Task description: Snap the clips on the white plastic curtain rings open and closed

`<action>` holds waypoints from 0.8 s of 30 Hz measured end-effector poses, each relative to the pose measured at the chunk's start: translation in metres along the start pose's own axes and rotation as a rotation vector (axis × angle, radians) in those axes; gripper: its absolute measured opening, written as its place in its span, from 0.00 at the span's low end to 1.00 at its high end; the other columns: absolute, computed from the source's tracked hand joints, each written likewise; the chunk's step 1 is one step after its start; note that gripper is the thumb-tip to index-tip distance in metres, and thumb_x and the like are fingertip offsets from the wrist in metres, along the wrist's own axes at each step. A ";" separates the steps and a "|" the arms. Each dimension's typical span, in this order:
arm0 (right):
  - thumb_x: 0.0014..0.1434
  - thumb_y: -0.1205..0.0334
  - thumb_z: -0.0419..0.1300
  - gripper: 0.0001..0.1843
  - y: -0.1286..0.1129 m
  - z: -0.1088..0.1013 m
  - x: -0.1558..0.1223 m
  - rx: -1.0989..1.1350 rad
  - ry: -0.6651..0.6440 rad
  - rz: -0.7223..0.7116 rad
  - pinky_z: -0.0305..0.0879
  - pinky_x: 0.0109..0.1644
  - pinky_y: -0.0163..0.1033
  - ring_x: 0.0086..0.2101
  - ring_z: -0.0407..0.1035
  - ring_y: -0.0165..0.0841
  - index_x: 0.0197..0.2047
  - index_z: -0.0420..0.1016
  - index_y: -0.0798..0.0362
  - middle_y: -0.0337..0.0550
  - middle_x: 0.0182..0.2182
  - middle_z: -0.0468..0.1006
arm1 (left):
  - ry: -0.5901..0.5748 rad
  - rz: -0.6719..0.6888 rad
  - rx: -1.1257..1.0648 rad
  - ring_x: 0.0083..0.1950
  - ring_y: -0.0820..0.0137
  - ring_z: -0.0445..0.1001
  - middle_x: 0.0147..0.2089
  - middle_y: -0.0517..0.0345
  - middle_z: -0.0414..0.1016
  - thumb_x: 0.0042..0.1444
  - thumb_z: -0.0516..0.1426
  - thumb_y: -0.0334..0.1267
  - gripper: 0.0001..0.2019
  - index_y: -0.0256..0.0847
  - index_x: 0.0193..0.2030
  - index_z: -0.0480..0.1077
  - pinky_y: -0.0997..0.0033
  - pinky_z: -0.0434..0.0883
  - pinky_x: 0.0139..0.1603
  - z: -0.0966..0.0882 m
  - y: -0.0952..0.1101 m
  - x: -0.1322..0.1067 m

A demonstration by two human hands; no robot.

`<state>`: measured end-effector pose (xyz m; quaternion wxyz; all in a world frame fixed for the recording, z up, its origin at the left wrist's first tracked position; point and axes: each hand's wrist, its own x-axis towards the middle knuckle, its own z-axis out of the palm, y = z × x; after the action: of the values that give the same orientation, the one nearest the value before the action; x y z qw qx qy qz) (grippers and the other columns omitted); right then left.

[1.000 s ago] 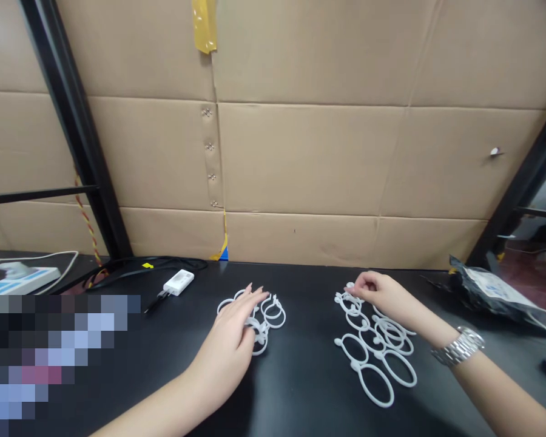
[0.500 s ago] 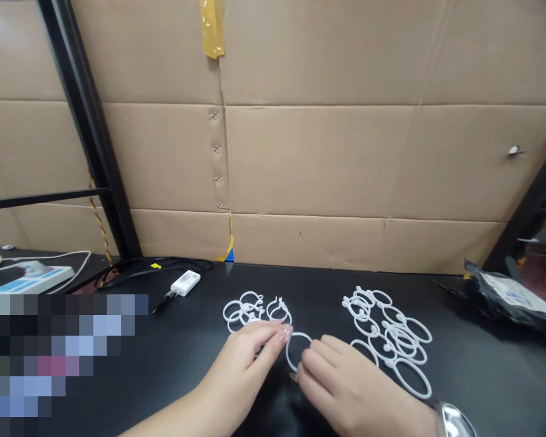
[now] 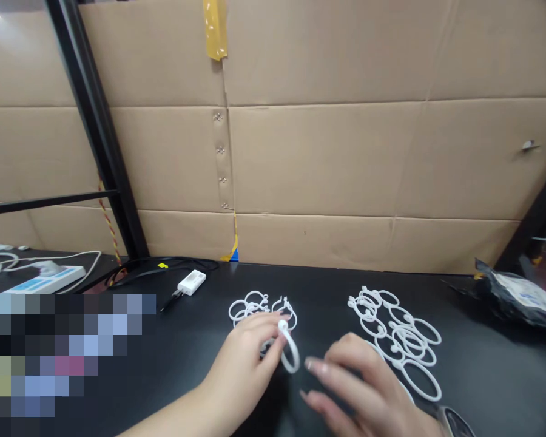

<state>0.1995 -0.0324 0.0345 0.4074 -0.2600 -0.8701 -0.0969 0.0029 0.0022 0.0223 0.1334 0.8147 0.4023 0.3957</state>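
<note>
Between thumb and fingers, my left hand (image 3: 248, 352) pinches a white plastic ring (image 3: 291, 354) by its small knob, with the loop tilted towards the right. My right hand (image 3: 364, 379) is apart from it, just to the right, its fingers spread and slightly blurred, with nothing in them. Behind my left hand lies a small group of similar white rings (image 3: 239, 311), some with open ends, partly hidden by the hand. A larger pile of white rings (image 3: 421, 379) overlaps on the black table beyond my right hand, which covers part of it.
A white plug adapter (image 3: 192, 282) lies at the back left, near black cables. Further left is a power strip (image 3: 50, 279) with a white cord. A black plastic package (image 3: 519, 297) sits at the right. A cardboard wall (image 3: 318, 158) closes off the back of the table.
My right hand has let go of the ring and moved right, its fingers opening. The ring has turned in my left hand and now appears narrower. The view has shifted slightly.
</note>
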 end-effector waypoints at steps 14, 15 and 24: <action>0.52 0.53 0.65 0.13 0.007 0.035 -0.002 1.106 -0.126 0.901 0.59 0.29 0.32 0.25 0.61 0.25 0.28 0.73 0.54 0.35 0.27 0.67 | 0.179 0.276 0.269 0.48 0.57 0.76 0.46 0.49 0.79 0.54 0.54 0.26 0.08 0.38 0.34 0.74 0.53 0.74 0.46 0.006 -0.003 -0.007; 0.52 0.54 0.66 0.12 0.006 0.034 -0.001 1.101 -0.100 0.883 0.58 0.29 0.31 0.26 0.61 0.25 0.26 0.74 0.54 0.35 0.28 0.67 | 0.177 0.281 0.259 0.48 0.57 0.76 0.46 0.49 0.79 0.54 0.55 0.26 0.08 0.37 0.35 0.74 0.53 0.74 0.46 0.006 -0.002 -0.008; 0.48 0.57 0.69 0.10 0.003 0.035 -0.001 1.320 -0.168 0.949 0.53 0.26 0.31 0.24 0.57 0.24 0.26 0.76 0.54 0.35 0.25 0.66 | 0.192 0.358 0.201 0.45 0.57 0.78 0.45 0.50 0.79 0.51 0.55 0.25 0.09 0.38 0.35 0.74 0.53 0.77 0.41 0.009 -0.003 -0.010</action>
<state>0.1791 -0.0168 0.0111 0.4075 -0.3136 -0.5728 0.6384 0.0044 -0.0025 0.0092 -0.0595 0.8408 0.2995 0.4470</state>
